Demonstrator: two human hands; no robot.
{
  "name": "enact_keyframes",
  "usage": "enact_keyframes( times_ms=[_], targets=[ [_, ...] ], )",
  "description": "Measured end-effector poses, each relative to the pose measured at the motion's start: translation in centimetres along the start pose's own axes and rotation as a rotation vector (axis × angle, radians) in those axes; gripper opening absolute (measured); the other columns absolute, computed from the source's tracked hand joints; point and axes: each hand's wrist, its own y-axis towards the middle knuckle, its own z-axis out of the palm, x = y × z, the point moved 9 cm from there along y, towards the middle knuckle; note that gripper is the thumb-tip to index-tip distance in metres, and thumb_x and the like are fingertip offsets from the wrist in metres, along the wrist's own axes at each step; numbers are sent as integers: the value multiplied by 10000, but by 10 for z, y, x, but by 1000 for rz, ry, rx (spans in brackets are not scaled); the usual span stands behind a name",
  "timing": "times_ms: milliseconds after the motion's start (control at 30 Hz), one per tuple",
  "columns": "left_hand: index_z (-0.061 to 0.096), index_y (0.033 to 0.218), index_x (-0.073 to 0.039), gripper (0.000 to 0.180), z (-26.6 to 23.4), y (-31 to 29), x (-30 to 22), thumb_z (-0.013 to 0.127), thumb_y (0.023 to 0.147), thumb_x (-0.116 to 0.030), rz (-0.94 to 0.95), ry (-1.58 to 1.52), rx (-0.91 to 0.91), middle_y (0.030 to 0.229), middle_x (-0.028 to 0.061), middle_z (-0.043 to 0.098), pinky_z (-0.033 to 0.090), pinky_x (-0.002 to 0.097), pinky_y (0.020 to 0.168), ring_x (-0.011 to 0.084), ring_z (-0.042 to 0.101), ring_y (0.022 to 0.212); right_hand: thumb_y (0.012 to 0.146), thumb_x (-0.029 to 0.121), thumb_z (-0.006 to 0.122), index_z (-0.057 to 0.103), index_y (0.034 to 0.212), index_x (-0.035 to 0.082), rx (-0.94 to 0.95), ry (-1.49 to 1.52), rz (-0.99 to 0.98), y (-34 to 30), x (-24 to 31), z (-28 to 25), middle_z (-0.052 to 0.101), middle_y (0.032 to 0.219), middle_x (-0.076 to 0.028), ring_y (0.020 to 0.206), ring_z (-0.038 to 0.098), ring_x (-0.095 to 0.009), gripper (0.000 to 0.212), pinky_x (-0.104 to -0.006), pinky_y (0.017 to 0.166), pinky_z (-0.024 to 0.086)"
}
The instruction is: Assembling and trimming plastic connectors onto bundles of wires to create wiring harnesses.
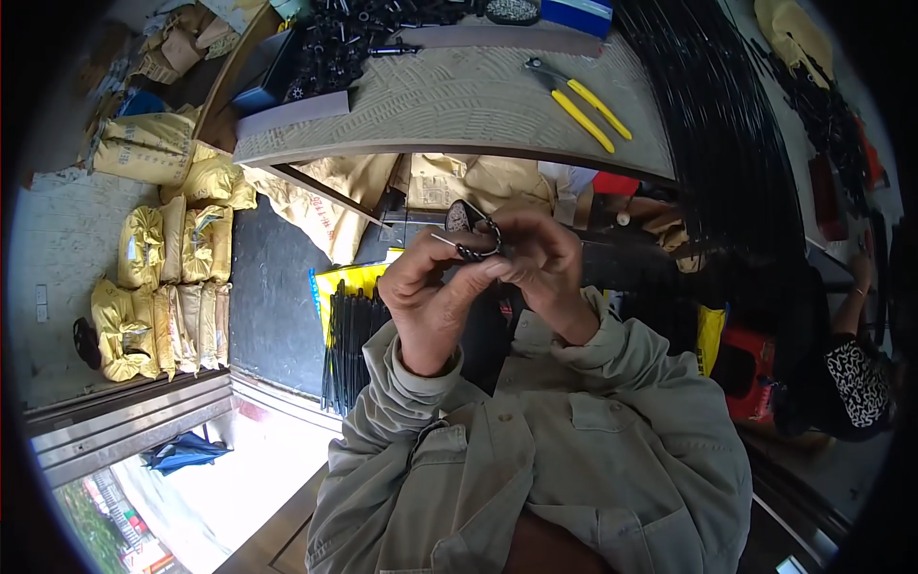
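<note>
My left hand [427, 301] and my right hand [547, 273] meet in front of my chest, below the bench's near edge. Between their fingertips they pinch a small black ring-like piece [475, 253], its outline knobbly. A thin pale wire [445, 240] sticks out from it toward the left. Fingers of both hands are closed and hide part of the piece. Just beyond it shows a small dark-rimmed thing with speckled contents [460, 218], partly covered by the hands.
On the bench [430, 105] lie yellow-handled pliers [588, 110], a heap of small black parts [344, 43] and a bundle of long black rods [712, 105]. More black rods [352, 344] stand at my left. Yellow sacks [143, 249] line the left wall. A co-worker's patterned sleeve [854, 383] is at right.
</note>
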Motion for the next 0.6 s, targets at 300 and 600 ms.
enact_keyframes(
  times_ms=[300, 600],
  targets=[
    [573, 913, 26, 223, -2, -3, -8, 681, 718, 9, -110, -144, -177, 844, 35, 587, 411, 201, 694, 83, 529, 745, 725, 57, 699, 530, 822, -13, -10, -45, 2, 0, 13, 6, 518, 798, -39, 725, 477, -88, 207, -215, 620, 364],
    [609, 873, 27, 181, 3, 0, 6, 689, 718, -20, -256, -406, 463, 808, 33, 579, 402, 204, 698, 84, 526, 740, 676, 90, 750, 504, 691, 17, 434, -223, 249, 8, 14, 38, 493, 690, -8, 643, 462, -80, 257, -228, 566, 351]
  ],
)
